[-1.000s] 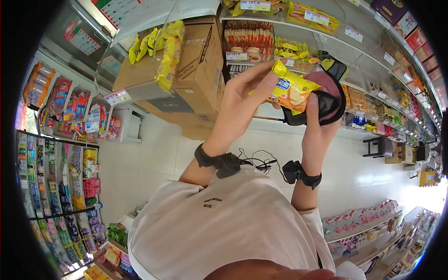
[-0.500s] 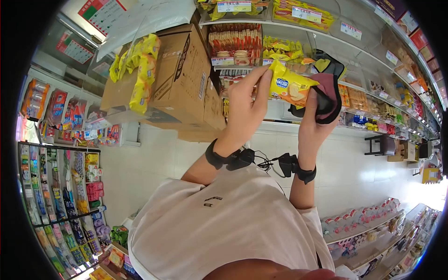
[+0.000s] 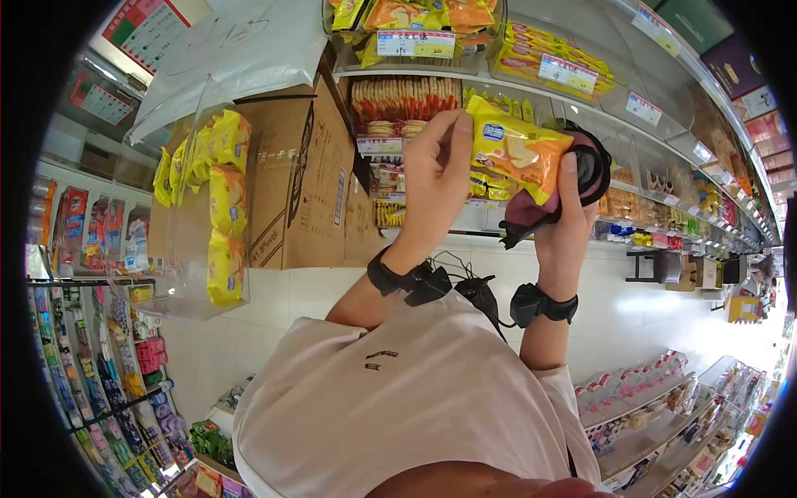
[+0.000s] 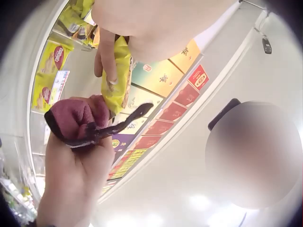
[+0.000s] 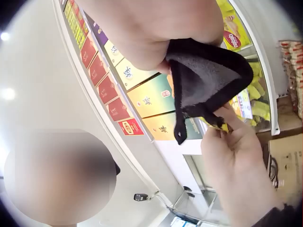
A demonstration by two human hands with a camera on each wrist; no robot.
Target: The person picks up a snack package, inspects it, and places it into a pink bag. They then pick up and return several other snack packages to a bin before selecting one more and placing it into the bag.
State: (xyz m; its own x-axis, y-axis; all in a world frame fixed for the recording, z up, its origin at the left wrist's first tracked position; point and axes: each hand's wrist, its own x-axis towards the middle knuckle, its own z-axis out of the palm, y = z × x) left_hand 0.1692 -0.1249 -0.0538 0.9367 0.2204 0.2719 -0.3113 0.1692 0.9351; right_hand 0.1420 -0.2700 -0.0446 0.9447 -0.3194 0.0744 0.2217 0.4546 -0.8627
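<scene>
A yellow and orange snack packet is stretched between both hands, its printed face turned up in the head view. My left hand pinches its left end between thumb and fingers. At the other end my right hand grips the packet with the thumb laid over it. That same hand also holds a maroon cloth piece with black edging and a black strap, bunched behind the packet. Its dark grey inside faces the right wrist camera, and the cloth hides most of the packet there.
Ahead stand shelves of snacks with price tags. To the left are a large cardboard carton and a clear bin with yellow packets. A rack of goods is at far left, and low shelves stand behind right.
The carton and bin now appear larger and farther left in the head view. My left fingers have slid to the packet's end, and the maroon cloth has shifted behind the packet.
</scene>
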